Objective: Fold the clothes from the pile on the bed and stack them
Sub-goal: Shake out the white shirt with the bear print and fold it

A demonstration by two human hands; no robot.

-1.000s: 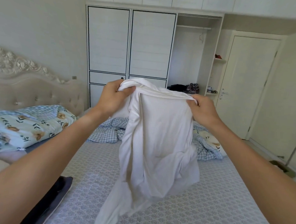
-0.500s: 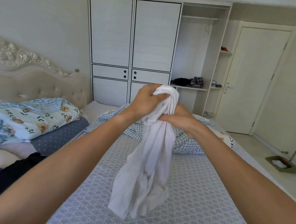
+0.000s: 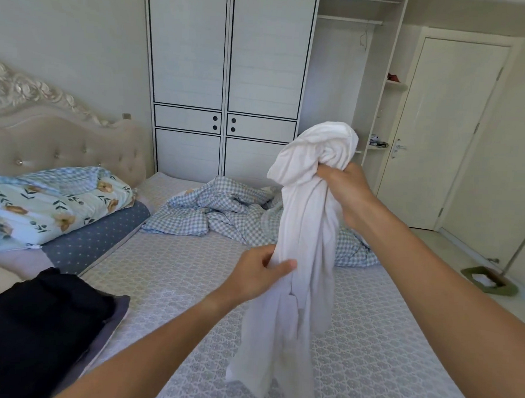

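White garment (image 3: pixel 306 231) hangs bunched up right of centre in the frame, over the bed (image 3: pixel 174 285). Right hand (image 3: pixel 345 192) grips its top in a fist, left hand (image 3: pixel 260 274) pinches it lower down. Dark folded clothes (image 3: pixel 35 324) sit lower left, checked blanket (image 3: pixel 224 215) behind.

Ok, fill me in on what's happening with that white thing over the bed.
A person is handling a white garment above the bed. The right hand grips it bunched near the top, held up high, while the left hand pinches the cloth lower down. The garment hangs in a loose column, not folded yet. A stack of dark clothes lies at the near left of the bed, and a crumpled checked blanket sits farther back.
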